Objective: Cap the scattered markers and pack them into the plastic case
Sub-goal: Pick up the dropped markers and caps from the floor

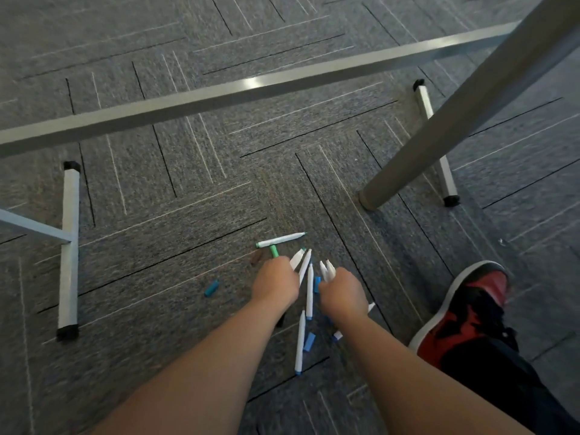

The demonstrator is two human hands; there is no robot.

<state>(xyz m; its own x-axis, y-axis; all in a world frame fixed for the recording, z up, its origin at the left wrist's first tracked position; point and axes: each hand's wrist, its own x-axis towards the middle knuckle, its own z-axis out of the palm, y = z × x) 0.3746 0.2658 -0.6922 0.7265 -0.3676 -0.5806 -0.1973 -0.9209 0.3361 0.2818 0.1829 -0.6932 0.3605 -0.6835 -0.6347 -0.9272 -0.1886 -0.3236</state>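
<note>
On the carpet [157, 199]: left hand [274, 282] curled round what looks like a green cap [274, 252], right hand [342, 293] clutching a bunch of uncapped markers [326, 269], others loose around them, no plastic case in view. Likely to smear ink on carpet or palm with bare tips bunched so; easy to overlook the blue cap [211, 288] lying apart.

uncapped white markers [309, 290] and loose blue caps [211, 288] scattered on grey carpet
</note>
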